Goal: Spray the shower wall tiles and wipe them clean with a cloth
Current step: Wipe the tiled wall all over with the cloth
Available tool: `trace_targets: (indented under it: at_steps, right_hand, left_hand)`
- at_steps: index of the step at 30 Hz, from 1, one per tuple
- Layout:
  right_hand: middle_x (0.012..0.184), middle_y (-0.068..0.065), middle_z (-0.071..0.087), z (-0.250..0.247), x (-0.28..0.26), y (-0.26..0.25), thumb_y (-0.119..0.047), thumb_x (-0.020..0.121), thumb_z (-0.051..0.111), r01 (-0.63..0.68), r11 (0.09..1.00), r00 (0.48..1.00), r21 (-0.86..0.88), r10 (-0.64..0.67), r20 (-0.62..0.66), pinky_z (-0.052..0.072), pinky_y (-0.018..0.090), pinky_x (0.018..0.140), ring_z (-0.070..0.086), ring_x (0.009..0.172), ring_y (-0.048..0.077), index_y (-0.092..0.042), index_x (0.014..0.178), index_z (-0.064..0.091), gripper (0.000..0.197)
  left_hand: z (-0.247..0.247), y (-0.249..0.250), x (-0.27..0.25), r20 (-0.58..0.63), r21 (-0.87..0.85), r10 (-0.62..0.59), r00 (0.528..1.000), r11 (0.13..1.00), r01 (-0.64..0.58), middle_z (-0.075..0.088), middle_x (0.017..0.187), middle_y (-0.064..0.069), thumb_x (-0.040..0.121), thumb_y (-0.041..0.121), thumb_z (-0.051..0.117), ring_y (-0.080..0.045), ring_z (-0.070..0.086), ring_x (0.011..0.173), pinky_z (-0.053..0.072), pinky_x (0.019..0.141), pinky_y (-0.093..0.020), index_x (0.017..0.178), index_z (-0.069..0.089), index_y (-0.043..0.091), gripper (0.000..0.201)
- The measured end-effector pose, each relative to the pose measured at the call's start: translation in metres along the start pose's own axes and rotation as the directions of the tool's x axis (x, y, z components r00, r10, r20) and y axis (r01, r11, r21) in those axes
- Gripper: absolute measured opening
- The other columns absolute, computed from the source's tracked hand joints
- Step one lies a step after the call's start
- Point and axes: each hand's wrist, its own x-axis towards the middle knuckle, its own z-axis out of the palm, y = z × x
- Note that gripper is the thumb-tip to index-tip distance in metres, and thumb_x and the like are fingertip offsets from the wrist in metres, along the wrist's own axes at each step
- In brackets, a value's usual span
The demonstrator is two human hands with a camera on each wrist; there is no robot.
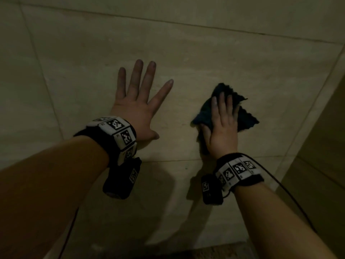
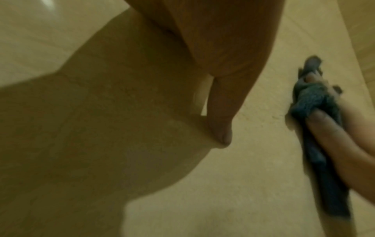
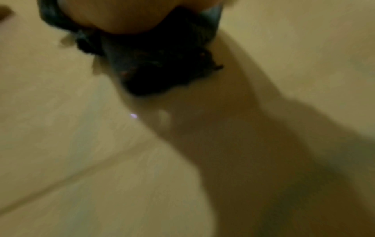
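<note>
Clearly the wiping step is in hand: the right hand (image 1: 223, 126) lies flat on a dark cloth (image 1: 246, 118), its fingers straight across the bunched fabric and its thumb tucked at the left edge, pressing it against the wall tiles (image 1: 205, 53). The left hand (image 1: 136, 107) is spread wide and bare on the same tile just beside, holding nothing, apparently as a brace. No spray bottle shows in any view. The cloth looks thick and nubbly, like terry or microfibre, with a ragged outline and a blue-grey cast in the left wrist view (image 2: 316, 102). The tiles are large, pale beige and smooth, stone-like, with thin dark grout lines. Next, I judge, comes a firm sweep across the tile, keeping the palm's pressure even so the loose corners do not fold under.
</note>
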Motion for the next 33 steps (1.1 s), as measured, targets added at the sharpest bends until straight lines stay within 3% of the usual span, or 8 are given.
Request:
trace_targets:
  at_steps: [3, 6, 11, 16, 18, 22, 27, 33]
  right_hand:
    - [0.147, 0.024, 0.027, 0.01, -0.019, -0.009, -0.036, 0.092, 0.043, -0.102, 0.995, 0.995, -0.008, 0.102, -0.009, -0.005, 0.041, 0.116, 0.013, 0.137, 0.037, -0.005, 0.144, 0.019, 0.064]
    - [0.148, 0.02, 0.024, 0.019, -0.05, -0.016, -0.046, 0.099, 0.023, -0.129, 0.992, 0.991, -0.015, 0.129, 0.039, -0.004, 0.042, 0.116, 0.014, 0.136, 0.038, -0.011, 0.15, 0.008, 0.063]
    - [0.157, 0.002, -0.005, 0.032, -0.086, -0.019, -0.049, 0.099, 0.013, -0.183, 0.983, 0.979, -0.015, 0.184, 0.089, -0.008, 0.04, 0.116, -0.007, 0.145, 0.024, -0.022, 0.149, -0.014, 0.063]
    - [0.151, 0.022, 0.02, 0.023, -0.06, -0.016, -0.04, 0.097, 0.031, -0.236, 0.971, 0.972, 0.027, 0.235, 0.03, -0.008, 0.037, 0.115, 0.01, 0.137, 0.036, -0.009, 0.15, 0.006, 0.067]
    - [0.151, 0.025, 0.019, 0.015, -0.033, -0.007, -0.035, 0.094, 0.036, -0.283, 0.957, 0.958, 0.066, 0.286, -0.028, -0.011, 0.036, 0.114, 0.009, 0.138, 0.035, 0.0, 0.147, 0.013, 0.068]
    - [0.153, 0.025, 0.012, -0.004, 0.004, 0.012, -0.038, 0.095, 0.032, -0.313, 0.943, 0.948, 0.111, 0.318, -0.033, -0.019, 0.03, 0.112, 0.005, 0.141, 0.036, -0.002, 0.147, 0.01, 0.067]
    - [0.153, 0.025, 0.013, -0.002, -0.006, 0.009, -0.038, 0.095, 0.033, -0.312, 0.947, 0.95, 0.078, 0.313, 0.005, -0.015, 0.034, 0.114, 0.005, 0.14, 0.035, 0.001, 0.146, 0.011, 0.068]
    - [0.149, 0.024, 0.021, 0.001, -0.053, 0.005, -0.039, 0.093, 0.032, -0.317, 0.948, 0.938, -0.019, 0.316, 0.143, 0.001, 0.043, 0.114, 0.013, 0.137, 0.037, 0.001, 0.143, 0.006, 0.069]
  left_hand:
    - [0.0, -0.001, 0.0, -0.001, 0.003, 0.004, 1.0, 1.0, -0.004, -0.061, 0.125, -0.014, 0.059, 0.077, 0.064, -0.036, -0.056, 0.113, -0.032, 0.095, -0.056, 0.126, -0.05, 0.031, 0.14]
    - [0.0, -0.002, 0.001, -0.008, 0.01, 0.007, 1.0, 1.0, -0.007, -0.06, 0.126, -0.015, 0.059, 0.078, 0.063, -0.037, -0.056, 0.113, -0.031, 0.096, -0.057, 0.128, -0.048, 0.03, 0.139]
    - [0.001, -0.002, 0.001, -0.002, 0.011, 0.011, 1.0, 1.0, -0.011, -0.06, 0.126, -0.015, 0.06, 0.078, 0.062, -0.037, -0.056, 0.113, -0.031, 0.095, -0.058, 0.128, -0.049, 0.03, 0.139]
    - [0.0, -0.001, 0.001, 0.005, 0.023, 0.0, 1.0, 1.0, -0.001, -0.061, 0.124, -0.014, 0.06, 0.078, 0.061, -0.037, -0.056, 0.112, -0.028, 0.098, -0.059, 0.125, -0.051, 0.03, 0.139]
    - [0.001, -0.001, 0.001, 0.002, 0.035, -0.003, 1.0, 0.999, 0.003, -0.061, 0.124, -0.015, 0.06, 0.079, 0.061, -0.038, -0.056, 0.112, -0.026, 0.099, -0.06, 0.126, -0.05, 0.03, 0.138]
    - [0.0, -0.001, 0.001, -0.003, 0.047, -0.007, 1.0, 0.999, 0.007, -0.061, 0.124, -0.015, 0.06, 0.079, 0.061, -0.036, -0.056, 0.112, -0.026, 0.099, -0.06, 0.127, -0.05, 0.029, 0.138]
    - [-0.001, 0.001, 0.0, 0.006, 0.061, -0.016, 1.0, 0.998, 0.016, -0.06, 0.125, -0.016, 0.06, 0.08, 0.06, -0.038, -0.055, 0.113, -0.024, 0.101, -0.06, 0.127, -0.05, 0.029, 0.138]
    - [-0.009, 0.008, -0.005, 0.041, 0.028, -0.04, 0.998, 0.999, 0.039, -0.061, 0.124, -0.016, 0.066, 0.077, 0.057, -0.036, -0.059, 0.108, -0.026, 0.099, -0.06, 0.125, -0.051, 0.029, 0.132]
